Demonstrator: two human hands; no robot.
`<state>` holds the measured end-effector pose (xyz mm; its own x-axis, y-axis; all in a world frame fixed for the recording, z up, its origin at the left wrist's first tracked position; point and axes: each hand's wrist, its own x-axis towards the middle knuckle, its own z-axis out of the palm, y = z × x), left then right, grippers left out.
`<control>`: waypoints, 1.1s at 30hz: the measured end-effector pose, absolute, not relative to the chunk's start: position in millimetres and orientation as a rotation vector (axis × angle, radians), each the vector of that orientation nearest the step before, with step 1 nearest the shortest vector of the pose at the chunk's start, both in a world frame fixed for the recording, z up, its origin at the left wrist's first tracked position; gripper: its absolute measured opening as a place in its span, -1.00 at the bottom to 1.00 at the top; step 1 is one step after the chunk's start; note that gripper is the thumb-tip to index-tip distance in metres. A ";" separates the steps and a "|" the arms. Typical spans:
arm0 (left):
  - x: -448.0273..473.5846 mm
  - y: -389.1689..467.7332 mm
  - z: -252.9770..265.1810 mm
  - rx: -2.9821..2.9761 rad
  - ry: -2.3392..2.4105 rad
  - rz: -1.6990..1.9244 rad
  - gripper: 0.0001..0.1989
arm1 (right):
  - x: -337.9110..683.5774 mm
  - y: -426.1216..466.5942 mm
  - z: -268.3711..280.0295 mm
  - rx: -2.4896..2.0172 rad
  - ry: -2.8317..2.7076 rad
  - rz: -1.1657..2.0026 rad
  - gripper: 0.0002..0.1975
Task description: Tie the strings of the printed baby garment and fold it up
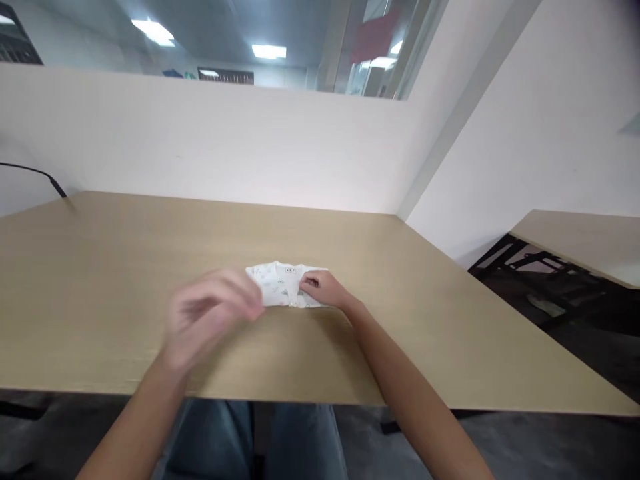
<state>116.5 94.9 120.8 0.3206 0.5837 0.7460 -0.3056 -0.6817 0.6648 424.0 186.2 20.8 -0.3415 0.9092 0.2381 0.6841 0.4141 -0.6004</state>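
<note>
A small white garment with a faint print (281, 284) lies folded on the light wooden table (100, 280), near its middle. My right hand (323, 289) rests on the garment's right end, fingers curled and pinching the cloth. My left hand (210, 313) hovers just left of the garment, blurred by motion, fingers loosely spread and holding nothing; it covers the garment's lower left corner.
White partition walls (210, 143) close the table off at the back and right. A black cable (35, 172) comes in at the far left. A second table (580, 240) and dark frame parts (545, 277) stand to the right. My legs show under the front edge.
</note>
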 end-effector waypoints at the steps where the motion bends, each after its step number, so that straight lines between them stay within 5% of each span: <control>1: 129.8 113.1 116.2 1.866 0.329 1.339 -0.72 | 423.6 185.9 20.6 -1.342 -2.123 0.549 -0.75; 6: 173.6 206.2 54.6 2.163 0.809 0.901 -0.71 | 422.8 186.9 18.8 -1.290 -2.037 0.663 -0.80; 11: 169.1 240.1 5.1 2.331 0.755 0.797 -0.59 | 420.3 186.4 20.1 -1.316 -2.011 0.700 -0.68; 24: 159.3 244.2 1.8 2.401 0.729 0.700 -0.51 | 417.3 185.8 17.8 -1.374 -2.028 0.764 -0.76; 33: 161.0 242.1 4.9 2.407 0.765 0.663 -0.59 | 412.8 175.5 29.4 -1.401 -2.127 0.728 -0.62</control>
<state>161.0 242.1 4.9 0.7201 0.6313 0.2881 0.3742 -0.7029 0.6049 412.8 175.5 29.4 -0.3549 0.9289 0.1060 0.6691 0.3316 -0.6651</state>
